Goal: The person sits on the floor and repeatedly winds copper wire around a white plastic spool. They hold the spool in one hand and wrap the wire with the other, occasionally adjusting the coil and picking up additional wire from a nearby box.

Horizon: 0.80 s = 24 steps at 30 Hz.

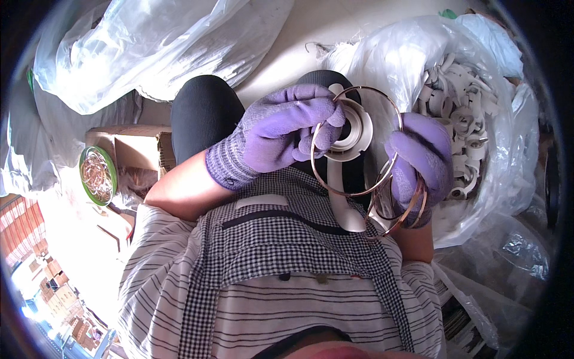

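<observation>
My left hand [272,128], in a purple work glove, is closed with its fingertips on a white round plastic part [357,128] with stepped inner rims. A large thin gold-coloured metal ring [341,192] circles in front of that part, its left side at my left fingers. The ring's right side runs to my right hand [421,152], gloved alike, whose fingers are curled. Several more thin metal rings [423,206] hang from the right hand, low by the wrist. A long white curved piece [342,203] shows below the round part; whether they join I cannot tell.
At right, a clear plastic bag [502,203] holds many white plastic parts [463,119]. To the left are a green-rimmed round container [112,170] of thin metallic pieces and a cardboard box [134,149]. Plastic sheeting [161,42] lies beyond my knees.
</observation>
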{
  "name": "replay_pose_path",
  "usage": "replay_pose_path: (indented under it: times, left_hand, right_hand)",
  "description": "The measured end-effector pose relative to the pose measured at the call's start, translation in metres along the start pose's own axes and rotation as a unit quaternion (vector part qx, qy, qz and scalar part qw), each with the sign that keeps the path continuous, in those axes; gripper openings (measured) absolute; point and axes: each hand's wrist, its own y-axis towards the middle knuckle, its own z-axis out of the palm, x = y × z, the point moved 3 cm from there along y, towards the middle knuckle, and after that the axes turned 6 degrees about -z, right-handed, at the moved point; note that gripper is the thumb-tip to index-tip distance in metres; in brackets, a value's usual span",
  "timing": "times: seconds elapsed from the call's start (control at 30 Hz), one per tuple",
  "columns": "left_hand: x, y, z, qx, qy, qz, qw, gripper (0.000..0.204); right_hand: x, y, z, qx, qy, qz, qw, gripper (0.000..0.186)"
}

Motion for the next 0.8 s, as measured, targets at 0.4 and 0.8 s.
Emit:
replay_pose_path:
  times: [0.4,0.8]
  left_hand:
    - [-0.013,-0.007,0.018,-0.003,0.0,-0.009,1.0,0.031]
    - [-0.018,-0.012,0.018,0.012,0.114,0.059,0.992,0.051]
  right_hand:
    - [0.004,0.003,0.0,-0.072,0.014,-0.054,0.996,0.02]
    - [0.004,-0.001,0.0,-0.09,-0.014,-0.057,0.994,0.014]
